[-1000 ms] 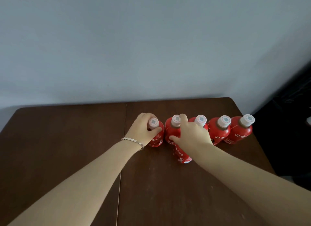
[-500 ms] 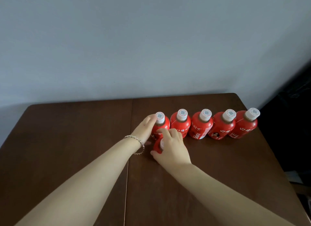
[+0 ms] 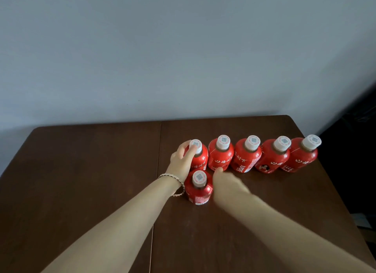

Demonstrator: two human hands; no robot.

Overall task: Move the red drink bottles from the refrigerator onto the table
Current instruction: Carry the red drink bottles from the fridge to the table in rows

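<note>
Red bottles (image 3: 247, 159): six on the table (image 3: 81, 171), all upright with white caps on. Five stand in a tight row parallel to the far edge, running from the table's centre seam out toward the far right corner. The sixth, the front bottle (image 3: 199, 191), stands alone just nearer the person, in front of the row's left end.

Left hand (image 3: 182, 161), with a bracelet (image 3: 173, 176) on its wrist, has its fingers wrapped round the shoulder of the end bottle (image 3: 200, 161), the leftmost in the row, thumb up by the cap. Right hand (image 3: 225, 183) sits just right of the front bottle, close to the foot of the row. It is motion-blurred and seems to hold nothing. Can't tell how far its fingers are spread, or whether it touches the front bottle.

Step looks like set-down and tidying: both bottles are on the table, and the left hand steadies the row end. Refrigerator is not in view, so what's left in it is unknown.

Next move probably calls for letting go cleanly without knocking the closely packed neighbours, then either nudging the front bottle into line or turning back for more.
</note>
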